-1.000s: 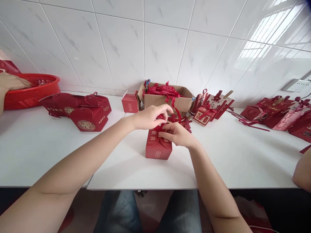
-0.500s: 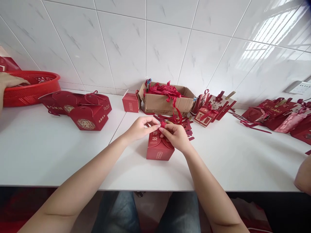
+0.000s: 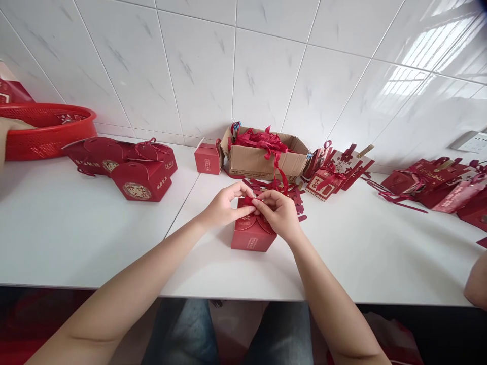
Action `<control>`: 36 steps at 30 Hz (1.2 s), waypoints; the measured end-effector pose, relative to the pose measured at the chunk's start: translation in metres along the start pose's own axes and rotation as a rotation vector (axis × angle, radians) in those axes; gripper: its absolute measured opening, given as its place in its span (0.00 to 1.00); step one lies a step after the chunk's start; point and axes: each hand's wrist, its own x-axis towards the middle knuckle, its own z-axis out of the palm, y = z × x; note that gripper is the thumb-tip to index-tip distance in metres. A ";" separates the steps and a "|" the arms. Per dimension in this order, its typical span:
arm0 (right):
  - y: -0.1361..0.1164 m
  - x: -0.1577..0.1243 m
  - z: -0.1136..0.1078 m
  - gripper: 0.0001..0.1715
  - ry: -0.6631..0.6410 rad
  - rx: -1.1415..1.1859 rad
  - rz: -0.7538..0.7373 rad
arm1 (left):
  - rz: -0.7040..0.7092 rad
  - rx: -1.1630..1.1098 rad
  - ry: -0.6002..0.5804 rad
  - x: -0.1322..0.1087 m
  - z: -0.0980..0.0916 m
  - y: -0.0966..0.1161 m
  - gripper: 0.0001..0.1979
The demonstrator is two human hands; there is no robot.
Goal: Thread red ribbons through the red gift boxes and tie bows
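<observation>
A red gift box (image 3: 253, 237) with pale printed characters stands upright on the white table in front of me. Over its folded top, my left hand (image 3: 232, 203) pinches a piece of red ribbon (image 3: 249, 201). My right hand (image 3: 279, 212) grips the same ribbon with thumb and forefinger, close against the left fingertips. Part of the ribbon and the box's top flaps are hidden behind my fingers. Just beyond the hands lies a pile of flat dark red card pieces (image 3: 299, 195).
Behind stands a cardboard box (image 3: 251, 165) of red ribbons, beside a small red box (image 3: 207, 158). Red gift boxes (image 3: 146, 177) and a red basket (image 3: 49, 144) with another person's arm are left. More decorated boxes (image 3: 325, 180) stand right, with another person's arm (image 3: 476, 281) at the edge.
My left fingers have shifted slightly to the right, closer to my right hand over the box top. The other person's hand at the basket has drawn back left. The view has tilted a little.
</observation>
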 end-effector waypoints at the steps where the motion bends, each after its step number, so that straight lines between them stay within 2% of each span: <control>1: 0.000 0.000 0.000 0.15 0.010 0.000 0.000 | 0.004 0.010 0.017 0.000 0.001 -0.001 0.10; 5: 0.000 -0.002 0.001 0.15 0.074 -0.067 -0.018 | 0.024 0.024 0.039 0.000 0.002 -0.004 0.11; 8: 0.002 -0.002 0.002 0.12 0.148 -0.133 -0.094 | 0.048 0.045 0.029 -0.001 0.002 -0.005 0.10; 12: 0.005 0.000 0.003 0.09 0.204 -0.191 -0.170 | 0.053 0.090 0.077 -0.003 0.003 -0.006 0.09; 19: 0.004 -0.001 -0.004 0.06 0.050 -0.243 -0.116 | 0.018 0.119 0.156 -0.006 0.004 -0.006 0.09; 27: 0.002 -0.002 -0.004 0.08 0.055 -0.274 -0.045 | 0.033 0.170 0.140 -0.007 0.003 -0.007 0.09; 30: 0.000 -0.002 -0.005 0.12 -0.007 -0.202 0.006 | 0.036 0.174 0.136 -0.006 0.002 -0.007 0.10; 36: -0.001 0.001 -0.008 0.15 -0.226 0.085 0.147 | 0.060 0.145 0.103 -0.005 0.002 -0.008 0.12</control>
